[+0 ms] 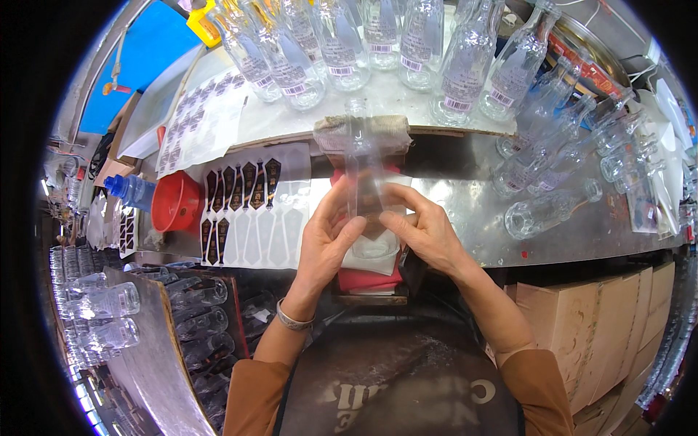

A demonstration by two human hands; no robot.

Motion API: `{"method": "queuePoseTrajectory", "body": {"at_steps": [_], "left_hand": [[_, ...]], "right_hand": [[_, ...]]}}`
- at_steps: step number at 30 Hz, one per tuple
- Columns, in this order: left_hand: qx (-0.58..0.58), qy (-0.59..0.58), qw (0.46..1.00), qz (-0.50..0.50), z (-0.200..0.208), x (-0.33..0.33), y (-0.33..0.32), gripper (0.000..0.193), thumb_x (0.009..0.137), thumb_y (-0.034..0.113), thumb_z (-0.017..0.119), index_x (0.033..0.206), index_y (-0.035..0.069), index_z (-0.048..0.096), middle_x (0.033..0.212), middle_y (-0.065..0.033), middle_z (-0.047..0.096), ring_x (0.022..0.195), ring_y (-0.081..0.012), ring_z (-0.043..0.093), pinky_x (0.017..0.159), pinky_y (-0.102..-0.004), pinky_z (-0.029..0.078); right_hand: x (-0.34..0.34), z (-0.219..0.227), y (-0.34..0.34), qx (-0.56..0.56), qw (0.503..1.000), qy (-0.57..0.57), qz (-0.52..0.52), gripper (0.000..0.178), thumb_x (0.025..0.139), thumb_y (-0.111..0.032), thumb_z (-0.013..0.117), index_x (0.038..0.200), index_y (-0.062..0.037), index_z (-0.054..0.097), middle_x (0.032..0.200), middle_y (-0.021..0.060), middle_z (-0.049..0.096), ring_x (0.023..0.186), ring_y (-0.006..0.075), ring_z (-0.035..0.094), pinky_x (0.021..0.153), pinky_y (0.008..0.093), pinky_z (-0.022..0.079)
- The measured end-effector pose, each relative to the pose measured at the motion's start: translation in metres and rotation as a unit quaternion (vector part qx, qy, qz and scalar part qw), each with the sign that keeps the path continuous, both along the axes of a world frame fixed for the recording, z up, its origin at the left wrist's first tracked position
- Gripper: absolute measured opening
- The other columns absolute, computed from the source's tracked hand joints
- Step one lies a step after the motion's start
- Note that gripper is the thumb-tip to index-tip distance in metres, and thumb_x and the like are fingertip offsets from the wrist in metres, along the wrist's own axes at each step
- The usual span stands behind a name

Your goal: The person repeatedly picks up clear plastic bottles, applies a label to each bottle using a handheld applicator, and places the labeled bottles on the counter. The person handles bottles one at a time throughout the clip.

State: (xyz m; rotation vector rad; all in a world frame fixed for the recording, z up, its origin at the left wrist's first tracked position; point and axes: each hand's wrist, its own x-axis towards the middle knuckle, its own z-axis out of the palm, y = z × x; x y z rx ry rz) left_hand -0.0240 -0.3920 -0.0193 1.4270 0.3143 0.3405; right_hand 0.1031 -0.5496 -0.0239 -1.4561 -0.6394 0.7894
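A clear glass bottle (366,167) lies in front of me, its neck pointing away and resting on a cloth-wrapped support (396,133). My left hand (329,231) is closed around its left side, thumb on top near the wide base. From the right, my right hand (425,227) grips the same bottle, its thumb also on the upper surface. Between the thumbs shows a brownish, pointed label (374,228); whether it is fully stuck down I cannot tell. White paper and a red pad (369,280) are under the bottle.
Left of my hands lies a sheet of dark tie-shaped labels (247,185), partly peeled. Beside it stand a red tub (177,202) and a blue-capped bottle (134,190). Upright labelled bottles (345,54) line the far shelf. Bottles (545,211) lie at right, above cardboard boxes (582,327).
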Motion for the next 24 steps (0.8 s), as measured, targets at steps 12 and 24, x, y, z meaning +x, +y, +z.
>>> {"method": "queuePoseTrajectory", "body": {"at_steps": [12, 24], "left_hand": [[-0.005, 0.010, 1.000, 0.009, 0.0040, 0.0016, -0.0030, 0.071, 0.096, 0.011, 0.067, 0.154, -0.004, 0.031, 0.149, -0.0189, 0.047, 0.136, -0.0245, 0.048, 0.115, -0.0382, 0.037], [0.006, 0.019, 1.000, 0.024, 0.0041, 0.0028, -0.0059, 0.068, 0.094, 0.001, 0.064, 0.153, -0.005, 0.032, 0.148, -0.0169, 0.048, 0.135, -0.0231, 0.049, 0.114, -0.0377, 0.038]], "right_hand": [[0.0007, -0.0018, -0.0003, 0.010, 1.000, 0.007, 0.005, 0.055, 0.095, -0.023, 0.071, 0.138, 0.0066, 0.051, 0.118, 0.0131, 0.069, 0.073, 0.0081, 0.063, 0.072, 0.0261, 0.052], [0.0051, 0.0003, -0.0005, -0.008, 0.999, 0.008, 0.032, 0.051, 0.097, -0.018, 0.066, 0.141, 0.0022, 0.050, 0.128, 0.0095, 0.063, 0.079, 0.0052, 0.062, 0.064, 0.0219, 0.048]]}}
